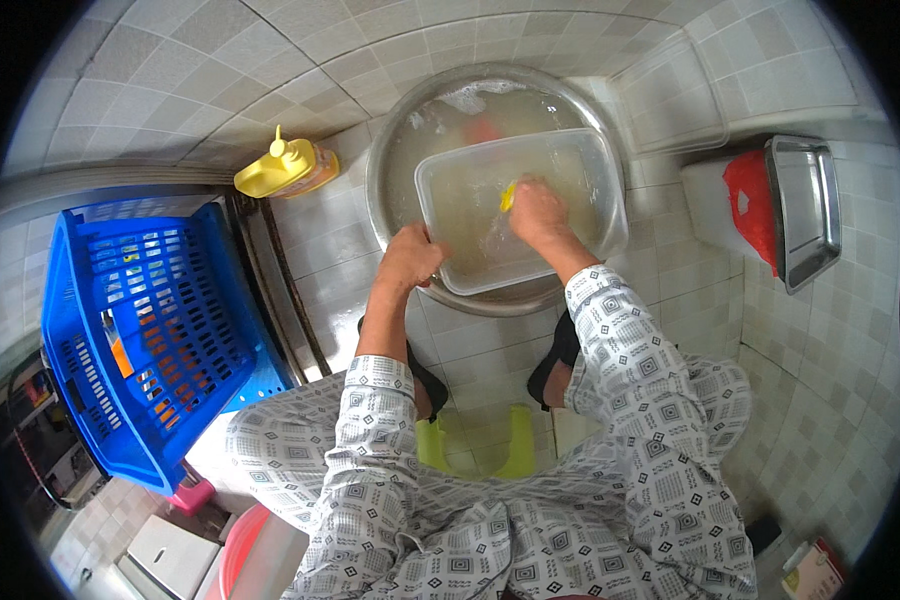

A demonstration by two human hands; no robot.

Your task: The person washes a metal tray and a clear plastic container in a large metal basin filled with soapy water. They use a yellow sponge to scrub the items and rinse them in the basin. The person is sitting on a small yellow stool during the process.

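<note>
A large round metal basin (379,217) of cloudy, sudsy water stands on the tiled floor before me. Over it lies a clear plastic container (487,283), tilted slightly in the view. My left hand (414,256) grips the container's left rim near its lower corner. Inside the container, my right hand (538,210) is closed on a yellow scrubber (508,196), of which only a small part shows. Something red (481,132) shows dimly under the water behind the container.
A yellow bottle (289,169) stands left of the basin, beyond a blue plastic basket (180,315). On the right are a metal tray (806,210), a red bag (750,210) and a clear lid (671,97) against the wall. A green stool (520,442) is beneath me.
</note>
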